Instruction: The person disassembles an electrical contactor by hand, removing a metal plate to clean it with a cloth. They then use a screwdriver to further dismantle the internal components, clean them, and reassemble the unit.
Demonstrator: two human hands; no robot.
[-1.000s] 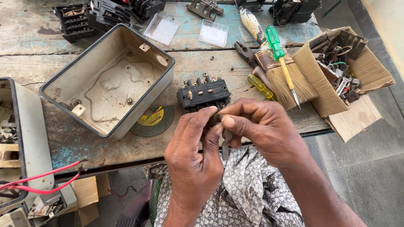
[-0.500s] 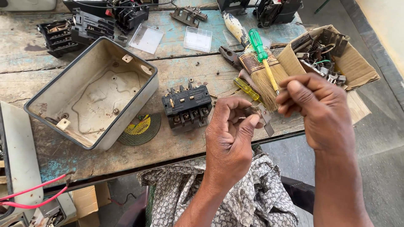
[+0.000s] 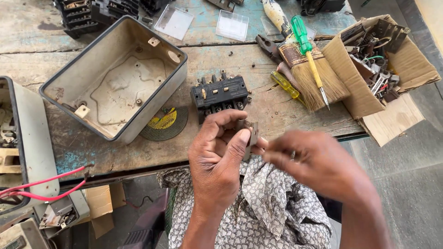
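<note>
My left hand [image 3: 219,159] grips a small grey-brown metal part [image 3: 247,133] in front of the bench edge, thumb and fingers closed round it. Blurred, my right hand [image 3: 318,163] reaches in from the right, and its fingertips meet the part's right side. Whether it holds something small of its own I cannot tell. Just beyond my hands a black switch block [image 3: 220,94] with brass terminals lies on the wooden bench [image 3: 258,60].
An empty grey metal enclosure [image 3: 115,76] sits at left on a grinding disc [image 3: 164,122]. A brush [image 3: 314,83], green [image 3: 307,48] and yellow [image 3: 285,84] screwdrivers and pliers lie at right, beside a cardboard box [image 3: 383,60] of parts. Red wires [image 3: 41,189] hang at lower left.
My right hand, raised toward the screwdrivers half a second ago, has come back down to the part in my left hand. The view has shifted slightly.
</note>
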